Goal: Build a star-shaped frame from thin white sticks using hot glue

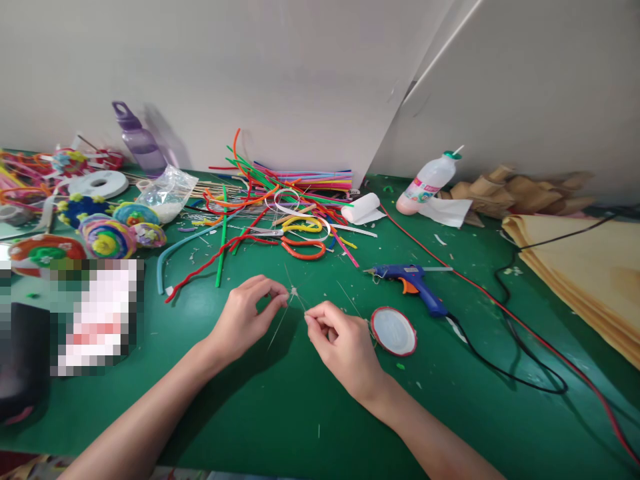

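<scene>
Above the green table (240, 407), my left hand (249, 308) pinches one side of a thin wire piece (294, 291). Several fine strands spread from the small pale knot at its middle. My right hand (345, 343) has thumb and forefinger closed on another strand, just right of and below the knot. Beside the right hand lies a round white disc with a red rim (394, 331). Behind it rests a blue glue gun (415, 283) with an orange trigger. Scissors with yellow and red handles (303, 248) lie beyond both hands.
Colourful pipe cleaners (220, 257) pile up at the back. Round fuzzy ornaments (107, 235), white tape (97, 183) and a purple bottle (143, 143) stand left. At right are a white bottle (430, 180), black and red cords (483, 290) and yellowish folded sheets (585, 267).
</scene>
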`<state>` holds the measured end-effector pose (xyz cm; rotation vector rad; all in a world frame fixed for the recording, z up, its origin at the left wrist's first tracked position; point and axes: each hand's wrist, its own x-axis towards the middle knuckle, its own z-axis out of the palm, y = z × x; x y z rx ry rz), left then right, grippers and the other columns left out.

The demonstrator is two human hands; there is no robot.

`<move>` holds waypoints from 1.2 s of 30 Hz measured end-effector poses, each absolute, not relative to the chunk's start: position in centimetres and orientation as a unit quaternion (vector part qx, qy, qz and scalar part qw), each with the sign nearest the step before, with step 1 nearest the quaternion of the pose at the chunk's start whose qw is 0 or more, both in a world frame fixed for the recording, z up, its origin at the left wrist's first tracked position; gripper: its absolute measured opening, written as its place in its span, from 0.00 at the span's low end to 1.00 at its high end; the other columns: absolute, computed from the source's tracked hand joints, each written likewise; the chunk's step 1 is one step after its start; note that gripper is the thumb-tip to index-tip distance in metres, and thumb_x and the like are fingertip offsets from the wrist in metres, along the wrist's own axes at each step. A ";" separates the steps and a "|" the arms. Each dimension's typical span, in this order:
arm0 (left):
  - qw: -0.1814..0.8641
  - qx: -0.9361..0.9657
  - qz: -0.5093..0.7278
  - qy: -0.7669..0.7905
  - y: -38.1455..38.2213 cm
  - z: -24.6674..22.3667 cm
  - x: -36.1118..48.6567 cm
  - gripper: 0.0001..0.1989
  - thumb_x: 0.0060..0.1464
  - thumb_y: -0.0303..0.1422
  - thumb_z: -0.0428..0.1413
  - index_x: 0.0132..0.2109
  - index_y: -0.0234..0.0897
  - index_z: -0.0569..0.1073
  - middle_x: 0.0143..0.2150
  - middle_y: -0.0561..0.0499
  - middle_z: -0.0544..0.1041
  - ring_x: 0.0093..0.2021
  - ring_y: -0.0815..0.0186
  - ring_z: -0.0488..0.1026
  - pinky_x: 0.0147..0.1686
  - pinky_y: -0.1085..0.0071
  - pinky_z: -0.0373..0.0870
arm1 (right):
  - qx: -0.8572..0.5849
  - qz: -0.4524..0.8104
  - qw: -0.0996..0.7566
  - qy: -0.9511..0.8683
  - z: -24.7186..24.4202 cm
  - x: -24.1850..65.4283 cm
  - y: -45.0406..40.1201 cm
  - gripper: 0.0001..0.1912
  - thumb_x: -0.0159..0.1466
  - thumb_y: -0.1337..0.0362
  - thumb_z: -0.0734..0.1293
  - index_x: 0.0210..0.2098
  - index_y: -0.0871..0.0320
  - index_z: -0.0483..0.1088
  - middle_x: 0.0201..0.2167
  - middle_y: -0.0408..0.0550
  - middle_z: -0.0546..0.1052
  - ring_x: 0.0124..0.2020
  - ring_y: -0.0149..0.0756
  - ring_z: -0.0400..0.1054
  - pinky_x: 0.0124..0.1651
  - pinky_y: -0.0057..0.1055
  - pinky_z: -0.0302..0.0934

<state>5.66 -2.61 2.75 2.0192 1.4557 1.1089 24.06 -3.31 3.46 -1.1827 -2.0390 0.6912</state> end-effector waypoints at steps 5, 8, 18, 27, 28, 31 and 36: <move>0.202 0.732 0.398 0.514 -2.6 2.7 5.6 0.08 0.58 0.29 0.50 0.31 0.37 0.71 0.29 0.52 0.75 0.32 0.67 0.71 0.34 0.72 0.66 | -0.455 0.267 0.332 -0.782 3.5 24.0 -3.3 0.08 0.62 0.68 0.60 0.27 0.57 0.65 0.15 0.37 0.66 0.16 0.24 0.58 0.20 0.21 0.50; 0.203 0.738 0.395 0.507 -2.6 2.6 5.6 0.09 0.59 0.29 0.50 0.32 0.37 0.71 0.30 0.51 0.75 0.32 0.67 0.71 0.34 0.72 0.66 | -0.453 0.267 0.331 -0.784 3.5 24.1 -3.3 0.08 0.62 0.68 0.60 0.27 0.57 0.65 0.15 0.37 0.65 0.16 0.24 0.57 0.20 0.21 0.50; 0.200 0.750 0.393 0.494 -2.6 2.6 5.5 0.09 0.60 0.29 0.49 0.33 0.36 0.72 0.31 0.50 0.75 0.33 0.67 0.71 0.35 0.71 0.67 | -0.453 0.253 0.326 -0.790 3.4 24.2 -3.1 0.07 0.61 0.69 0.60 0.27 0.57 0.66 0.15 0.37 0.64 0.16 0.24 0.56 0.20 0.21 0.51; 0.195 0.758 0.398 0.478 -2.5 2.4 5.5 0.08 0.59 0.26 0.49 0.33 0.36 0.71 0.31 0.50 0.75 0.33 0.67 0.71 0.35 0.72 0.67 | -0.459 0.258 0.334 -0.782 3.7 24.2 -3.1 0.08 0.61 0.68 0.60 0.26 0.57 0.67 0.15 0.37 0.64 0.16 0.24 0.55 0.21 0.22 0.51; 0.195 0.758 0.398 0.479 -2.5 2.4 5.5 0.08 0.59 0.26 0.49 0.33 0.36 0.71 0.31 0.50 0.75 0.33 0.67 0.71 0.35 0.72 0.67 | -0.459 0.260 0.334 -0.781 3.7 24.2 -3.0 0.08 0.61 0.68 0.60 0.27 0.57 0.67 0.15 0.37 0.64 0.16 0.24 0.55 0.21 0.22 0.51; 0.194 0.752 0.399 0.487 -2.5 2.4 5.5 0.07 0.59 0.27 0.50 0.33 0.36 0.71 0.31 0.50 0.75 0.33 0.67 0.71 0.35 0.72 0.66 | -0.463 0.264 0.330 -0.779 3.7 24.2 -3.0 0.08 0.62 0.67 0.61 0.27 0.57 0.68 0.15 0.37 0.65 0.16 0.24 0.55 0.20 0.22 0.51; 0.207 0.728 0.399 0.518 -2.6 2.8 5.6 0.06 0.58 0.29 0.52 0.33 0.37 0.71 0.31 0.52 0.75 0.34 0.67 0.72 0.36 0.73 0.66 | -0.466 0.256 0.334 -0.778 3.5 24.1 -2.9 0.06 0.62 0.67 0.62 0.30 0.57 0.70 0.17 0.39 0.70 0.17 0.25 0.61 0.23 0.22 0.55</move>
